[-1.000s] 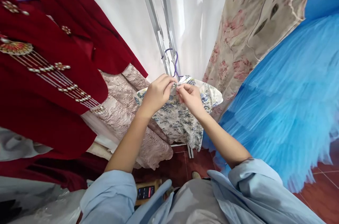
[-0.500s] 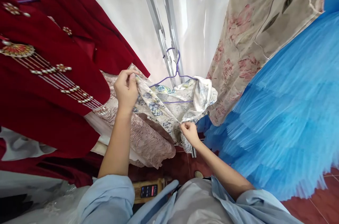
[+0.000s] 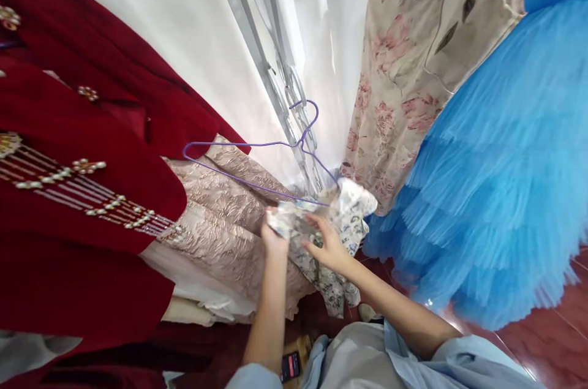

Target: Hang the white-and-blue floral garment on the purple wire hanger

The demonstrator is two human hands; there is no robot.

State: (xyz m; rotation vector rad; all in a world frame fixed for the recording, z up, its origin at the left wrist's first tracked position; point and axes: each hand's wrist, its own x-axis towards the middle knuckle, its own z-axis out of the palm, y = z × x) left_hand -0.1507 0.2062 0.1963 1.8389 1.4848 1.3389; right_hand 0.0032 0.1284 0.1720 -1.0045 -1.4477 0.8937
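A purple wire hanger hooks onto a grey metal stand in front of me. Its left arm is bare, while a white blouse with a blue floral print still hangs over its right arm. My left hand is closed on the blouse's left part, just below the hanger's lower bar. Beside it, my right hand lies against the cloth with thumb and fingers apart; motion blurs it a little.
Dark red garments with beaded trim and a pink textured skirt hang at left. A beige floral dress and a blue tulle dress hang at right. Grey metal poles rise behind the hanger. Low down lies a phone.
The blouse's left shoulder has come off the hanger's left arm. My left hand has moved right and down with the cloth. My right hand's pinch has opened.
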